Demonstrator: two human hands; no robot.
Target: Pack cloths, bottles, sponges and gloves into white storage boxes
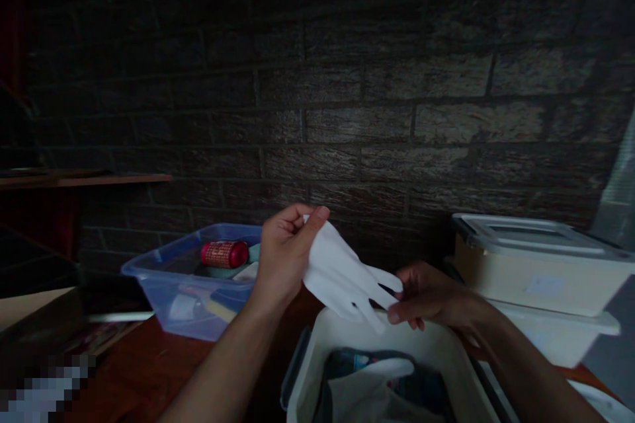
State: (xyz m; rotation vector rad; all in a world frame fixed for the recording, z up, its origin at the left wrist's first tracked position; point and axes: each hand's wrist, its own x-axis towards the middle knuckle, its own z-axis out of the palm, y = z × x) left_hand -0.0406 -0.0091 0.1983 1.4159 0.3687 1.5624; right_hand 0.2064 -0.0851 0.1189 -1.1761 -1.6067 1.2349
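A white glove (340, 271) is stretched between my two hands, above an open cream storage box (342, 330). My left hand (285, 254) pinches the cuff end between thumb and fingers. At the other end, my right hand (426, 294) has its thumb and fingers closed on one of the glove's fingertips; the other glove fingers hang loose. Inside the box lies a second pale, glove-like item (367, 390) on top of dark things that I cannot make out.
To the left stands a clear blue plastic bin (188, 304) with a red cylindrical container (224, 254) in it. Two cream boxes (536, 277) are stacked at the right. A dark brick wall (332, 112) rises behind, and a wooden shelf (84, 178) juts out at left.
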